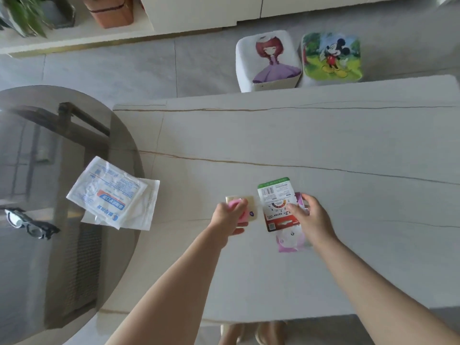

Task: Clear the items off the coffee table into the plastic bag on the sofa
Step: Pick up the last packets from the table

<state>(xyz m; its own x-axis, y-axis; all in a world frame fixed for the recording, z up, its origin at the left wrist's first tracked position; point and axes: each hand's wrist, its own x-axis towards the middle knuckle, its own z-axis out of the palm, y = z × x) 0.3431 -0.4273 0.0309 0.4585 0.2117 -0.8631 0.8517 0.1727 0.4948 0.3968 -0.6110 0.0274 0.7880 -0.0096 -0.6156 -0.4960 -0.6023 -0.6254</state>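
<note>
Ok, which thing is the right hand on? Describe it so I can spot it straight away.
Start at the white marble coffee table and go to its near middle, where both hands work. The right hand grips a flat card lying over a pink-and-white packet. The card has a green top edge, a barcode and a red bottom band; the left hand's item is pink and cream.

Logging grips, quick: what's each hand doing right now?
Left hand: grips a pink packet.
Right hand: pinches the green-topped card.

Matt stone-look coffee table (298,135), glossy glass side table (49,120), crinkled plastic mask packets (112,195).
</note>
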